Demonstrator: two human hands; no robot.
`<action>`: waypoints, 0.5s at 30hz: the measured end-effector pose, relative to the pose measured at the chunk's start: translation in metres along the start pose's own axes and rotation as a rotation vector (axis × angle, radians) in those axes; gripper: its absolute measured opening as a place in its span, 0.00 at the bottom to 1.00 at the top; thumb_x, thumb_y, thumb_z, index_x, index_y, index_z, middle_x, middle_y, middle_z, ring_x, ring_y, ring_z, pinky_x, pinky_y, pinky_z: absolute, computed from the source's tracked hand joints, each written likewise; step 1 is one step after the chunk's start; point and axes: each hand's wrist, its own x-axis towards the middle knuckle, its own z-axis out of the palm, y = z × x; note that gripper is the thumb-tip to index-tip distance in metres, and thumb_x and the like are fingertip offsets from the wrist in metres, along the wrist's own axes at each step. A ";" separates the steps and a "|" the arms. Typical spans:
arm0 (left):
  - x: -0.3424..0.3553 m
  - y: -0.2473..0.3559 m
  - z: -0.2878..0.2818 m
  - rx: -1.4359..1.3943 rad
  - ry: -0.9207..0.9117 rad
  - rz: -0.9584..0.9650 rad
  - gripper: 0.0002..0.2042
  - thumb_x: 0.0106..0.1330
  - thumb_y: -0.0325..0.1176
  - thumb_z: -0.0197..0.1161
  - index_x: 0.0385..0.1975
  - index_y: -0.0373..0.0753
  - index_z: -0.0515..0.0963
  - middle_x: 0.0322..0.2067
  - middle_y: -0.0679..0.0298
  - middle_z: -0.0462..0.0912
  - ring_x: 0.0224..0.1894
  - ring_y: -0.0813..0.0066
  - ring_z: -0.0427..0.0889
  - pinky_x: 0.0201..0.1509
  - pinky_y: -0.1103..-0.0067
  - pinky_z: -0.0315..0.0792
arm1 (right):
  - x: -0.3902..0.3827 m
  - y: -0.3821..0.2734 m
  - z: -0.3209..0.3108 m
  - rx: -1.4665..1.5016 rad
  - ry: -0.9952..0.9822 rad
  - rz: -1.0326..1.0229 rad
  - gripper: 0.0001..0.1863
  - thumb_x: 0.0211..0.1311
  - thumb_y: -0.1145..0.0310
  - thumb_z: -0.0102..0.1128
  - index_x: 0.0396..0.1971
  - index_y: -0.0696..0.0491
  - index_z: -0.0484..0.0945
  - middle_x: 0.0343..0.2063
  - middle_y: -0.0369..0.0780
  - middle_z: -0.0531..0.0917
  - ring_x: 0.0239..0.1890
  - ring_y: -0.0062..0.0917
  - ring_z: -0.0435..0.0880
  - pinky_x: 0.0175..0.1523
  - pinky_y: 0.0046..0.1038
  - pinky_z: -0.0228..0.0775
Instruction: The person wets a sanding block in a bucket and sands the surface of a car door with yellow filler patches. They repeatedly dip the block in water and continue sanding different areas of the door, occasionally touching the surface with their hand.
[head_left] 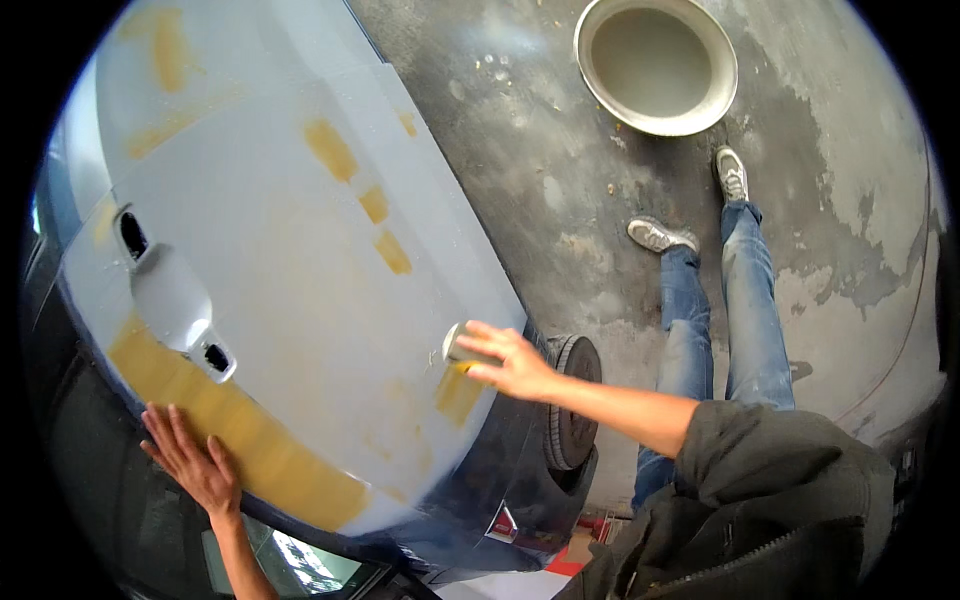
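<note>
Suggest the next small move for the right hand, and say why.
Probably slide the block over the nearest yellow patch: the right hand holds it at the hood, right beside that patch, and the left hand is spread well away from it.

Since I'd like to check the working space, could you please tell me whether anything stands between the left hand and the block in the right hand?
Nothing visible does: between the left hand and the block in the right hand lies just the grey hood with a large yellow patch.
</note>
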 end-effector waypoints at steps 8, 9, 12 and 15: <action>0.161 0.123 0.058 -0.164 -0.251 0.078 0.33 0.66 0.41 0.59 0.70 0.36 0.62 0.75 0.53 0.51 0.78 0.57 0.45 0.80 0.63 0.40 | -0.040 -0.030 -0.164 -0.226 0.061 0.164 0.30 0.61 0.56 0.67 0.64 0.40 0.75 0.69 0.43 0.67 0.67 0.42 0.67 0.71 0.40 0.58; 0.176 0.121 0.082 -0.089 -0.254 0.026 0.34 0.68 0.46 0.57 0.71 0.36 0.60 0.76 0.53 0.48 0.79 0.58 0.42 0.81 0.63 0.37 | -0.048 -0.039 -0.176 -0.227 0.038 0.165 0.30 0.60 0.56 0.67 0.64 0.40 0.75 0.69 0.44 0.67 0.66 0.42 0.68 0.71 0.40 0.58; 0.204 0.154 0.116 0.144 -0.408 -0.017 0.37 0.71 0.57 0.46 0.74 0.39 0.54 0.77 0.56 0.44 0.79 0.59 0.38 0.81 0.64 0.30 | -0.063 -0.062 -0.220 -0.260 0.090 0.166 0.30 0.60 0.55 0.69 0.63 0.42 0.76 0.68 0.44 0.69 0.67 0.39 0.69 0.71 0.37 0.58; 0.175 0.224 0.125 0.307 -0.533 0.197 0.39 0.71 0.63 0.38 0.76 0.43 0.50 0.77 0.58 0.44 0.79 0.60 0.38 0.81 0.64 0.30 | -0.071 -0.072 -0.266 -0.284 0.186 0.150 0.29 0.59 0.57 0.70 0.62 0.45 0.77 0.68 0.44 0.70 0.70 0.37 0.67 0.72 0.36 0.57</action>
